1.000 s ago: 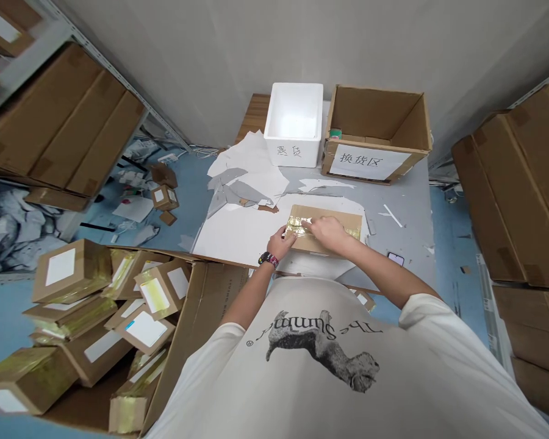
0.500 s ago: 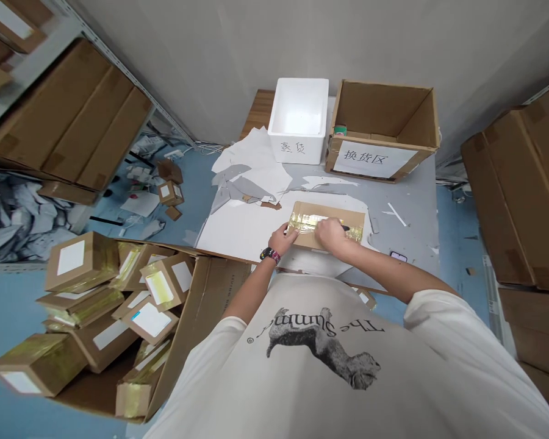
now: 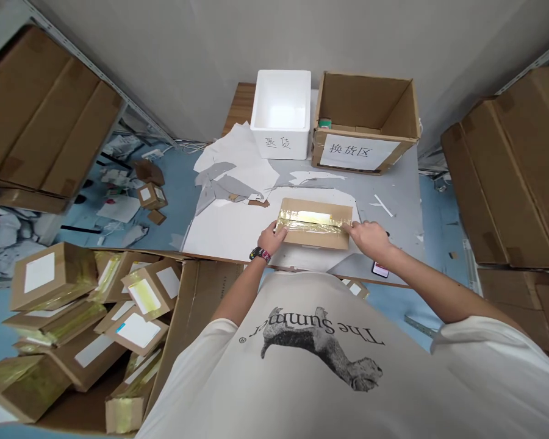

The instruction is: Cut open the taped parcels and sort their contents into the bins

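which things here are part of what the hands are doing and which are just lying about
In use:
- taped box on the table
- left hand, holding its left end
- right hand, at its right end

Seemingly just lying about:
- phone, by the table's near edge
- torn white sheets
- thin white strip
- parcels in the big carton, untouched; perhaps related

Worn at head height, looking forward and steeply down over the nearby white printed fabric T-shirt point(image 3: 320, 403) along the bottom edge. Aimed close to the yellow-taped brown rectangular cardboard box point(image 3: 315, 235), farther off and seen from above. Reaching past the flat grey-topped table point(image 3: 400, 195) to the plain grey wall point(image 3: 201, 49) at the top. Wide enough to catch large brown cardboard cartons point(image 3: 512, 177) near both side edges.
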{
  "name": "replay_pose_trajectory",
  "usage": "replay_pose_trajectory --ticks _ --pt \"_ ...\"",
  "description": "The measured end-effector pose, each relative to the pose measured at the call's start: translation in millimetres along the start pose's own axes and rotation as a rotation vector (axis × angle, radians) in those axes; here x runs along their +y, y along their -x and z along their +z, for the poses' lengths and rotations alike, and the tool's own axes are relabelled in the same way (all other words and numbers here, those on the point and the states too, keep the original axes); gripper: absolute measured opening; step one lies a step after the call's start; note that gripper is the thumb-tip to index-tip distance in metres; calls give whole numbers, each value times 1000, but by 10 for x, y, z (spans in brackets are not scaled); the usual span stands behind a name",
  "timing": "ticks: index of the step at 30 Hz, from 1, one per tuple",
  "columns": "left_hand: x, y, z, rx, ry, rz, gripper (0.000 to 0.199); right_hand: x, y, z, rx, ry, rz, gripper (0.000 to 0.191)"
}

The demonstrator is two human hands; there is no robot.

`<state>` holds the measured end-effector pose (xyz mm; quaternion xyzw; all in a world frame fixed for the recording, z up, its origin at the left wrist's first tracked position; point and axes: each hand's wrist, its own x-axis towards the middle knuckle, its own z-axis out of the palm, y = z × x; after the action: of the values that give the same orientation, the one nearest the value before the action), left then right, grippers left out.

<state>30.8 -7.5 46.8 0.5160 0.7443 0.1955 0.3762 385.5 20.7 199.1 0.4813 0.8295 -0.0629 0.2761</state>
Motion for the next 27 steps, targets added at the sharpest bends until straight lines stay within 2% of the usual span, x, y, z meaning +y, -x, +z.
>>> replay_pose_trajectory --ticks 8,14,18,23,27 --pt "-11 -14 -16 -24 -74 -27 66 299 120 147 -14 7 37 58" --pt "35 2 -39 -37 -121 -28 62 541 187 338 53 87 -9 65" --pt "56 21 -61 -57 -136 -32 62 615 234 576 117 95 -22 71" --pt "66 25 -72 -57 -157 -21 64 724 284 999 197 55 -39 77" --pt "41 -7 -51 -53 -164 -15 64 711 270 1272 236 -9 -1 80"
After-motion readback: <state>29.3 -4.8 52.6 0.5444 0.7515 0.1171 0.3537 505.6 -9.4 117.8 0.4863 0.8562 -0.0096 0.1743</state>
